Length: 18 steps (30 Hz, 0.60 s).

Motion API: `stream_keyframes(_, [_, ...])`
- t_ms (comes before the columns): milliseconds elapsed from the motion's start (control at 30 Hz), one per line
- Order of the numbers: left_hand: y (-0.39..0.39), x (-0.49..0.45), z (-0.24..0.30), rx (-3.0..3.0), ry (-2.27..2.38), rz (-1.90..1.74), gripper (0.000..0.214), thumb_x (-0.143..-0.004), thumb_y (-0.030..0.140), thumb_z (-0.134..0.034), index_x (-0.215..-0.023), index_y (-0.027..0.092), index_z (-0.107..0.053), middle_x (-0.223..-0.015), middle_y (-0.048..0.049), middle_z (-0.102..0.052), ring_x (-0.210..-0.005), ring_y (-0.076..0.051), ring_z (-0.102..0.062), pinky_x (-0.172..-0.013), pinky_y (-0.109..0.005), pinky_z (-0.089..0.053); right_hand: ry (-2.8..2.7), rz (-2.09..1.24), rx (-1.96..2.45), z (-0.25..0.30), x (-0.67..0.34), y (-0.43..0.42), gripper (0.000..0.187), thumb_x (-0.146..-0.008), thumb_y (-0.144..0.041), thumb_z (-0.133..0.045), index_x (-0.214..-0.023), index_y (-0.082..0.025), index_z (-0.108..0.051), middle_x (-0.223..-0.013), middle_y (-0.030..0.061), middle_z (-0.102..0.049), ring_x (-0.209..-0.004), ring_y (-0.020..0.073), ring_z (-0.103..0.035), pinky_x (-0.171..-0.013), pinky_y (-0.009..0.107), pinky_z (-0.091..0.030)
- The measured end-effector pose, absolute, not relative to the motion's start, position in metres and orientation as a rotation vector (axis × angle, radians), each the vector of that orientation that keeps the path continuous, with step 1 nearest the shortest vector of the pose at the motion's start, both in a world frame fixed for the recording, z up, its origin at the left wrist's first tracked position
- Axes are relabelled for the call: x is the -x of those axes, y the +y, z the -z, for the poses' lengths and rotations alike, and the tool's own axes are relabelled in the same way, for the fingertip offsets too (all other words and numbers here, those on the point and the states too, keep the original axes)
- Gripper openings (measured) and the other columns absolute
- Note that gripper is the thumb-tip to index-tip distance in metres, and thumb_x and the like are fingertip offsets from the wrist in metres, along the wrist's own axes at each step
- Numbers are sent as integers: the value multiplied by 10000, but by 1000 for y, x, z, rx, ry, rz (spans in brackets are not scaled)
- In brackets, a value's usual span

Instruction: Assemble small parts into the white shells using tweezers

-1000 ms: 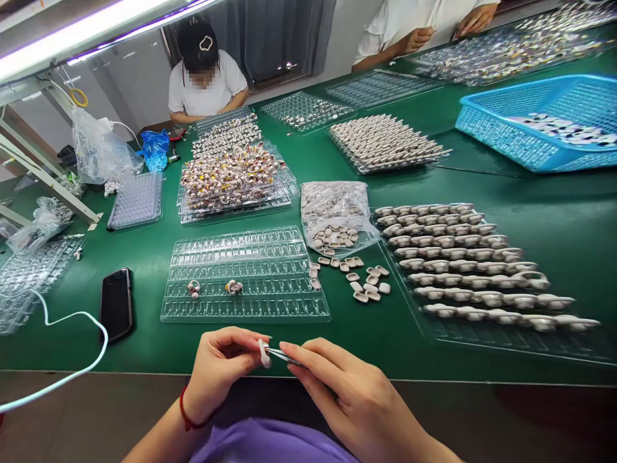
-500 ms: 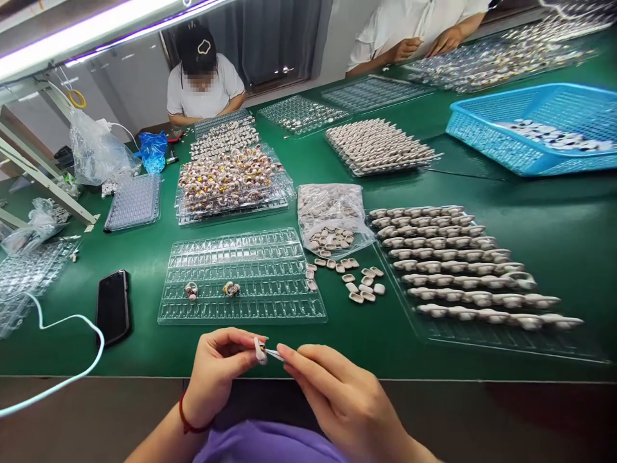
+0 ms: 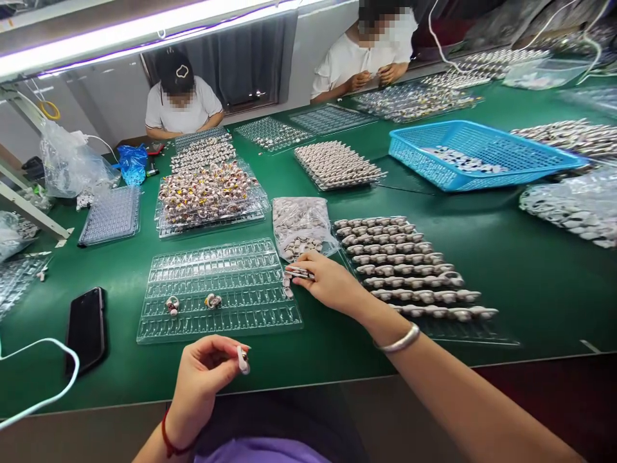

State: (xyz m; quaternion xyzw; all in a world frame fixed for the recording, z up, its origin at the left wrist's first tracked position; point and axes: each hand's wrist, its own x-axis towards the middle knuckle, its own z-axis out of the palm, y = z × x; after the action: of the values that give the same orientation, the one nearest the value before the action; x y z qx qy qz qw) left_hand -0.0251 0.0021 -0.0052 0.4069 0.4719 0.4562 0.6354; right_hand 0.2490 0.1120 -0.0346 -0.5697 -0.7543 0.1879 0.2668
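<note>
Fingertips of the left hand (image 3: 205, 373), low centre of the head view, pinch a small white glossy plastic shell (image 3: 242, 361) over the near edge of the green table (image 3: 530, 276). It looks light, stiff and slippery, safest gripped by its rim. Mid-frame, the right hand (image 3: 332, 286) closes narrowly on slim metal tweezers (image 3: 299, 272) just beside the ribbed clear plastic tray (image 3: 216, 315).

Blue basket (image 3: 506, 179): on the green surface (image 3: 530, 289).
Phone (image 3: 85, 328): far left of the basket.
White cable (image 3: 45, 340): farther left of the basket.
</note>
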Motion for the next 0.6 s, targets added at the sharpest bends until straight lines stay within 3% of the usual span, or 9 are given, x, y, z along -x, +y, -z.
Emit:
stream_keyframes(167, [4, 27, 6, -1042, 1128, -987, 52, -680, 145, -764, -689, 175, -722, -797, -45, -772, -711, -170, -692, -682, -251, -548, -2118, -553, 1557, 35, -240, 115, 83, -834, -171, -659, -883, -186, -724, -919, 53, -619, -787, 196, -623, -715, 286, -490])
stream_keyframes(333, [12, 19, 4, -1648, 1230, -878, 212, -686, 29, -623, -714, 210, -729, -782, -34, -777, -1000, -275, -687, -956, -411, -486, -2153, -530, 1567, 31, -239, 111, 153, -871, -144, -599, -963, -178, -716, -925, 61, -608, -806, 200, -622, -708, 282, -485])
stream_keyframes(467, [17, 14, 6, -1910, 1273, -728, 284, -680, -3, -590, -713, 241, -732, -831, -17, -786, -1053, -284, -673, -937, -401, -495, -2194, -497, 1527, 29, -236, 108, 362, -845, -47, -546, -1149, -208, -662, -1004, 63, -604, -870, 196, -623, -749, 270, -482])
stream_keyframes(600, [20, 15, 8, -1928, 1289, -731, 299, -685, -10, -584, -714, 250, -728, -820, -6, -787, -1044, -276, -681, -952, -394, -491, -2294, -501, 1449, 28, -233, 108, 345, -827, -16, -515, -1031, -220, -705, -963, 42, -615, -815, 171, -622, -700, 238, -468])
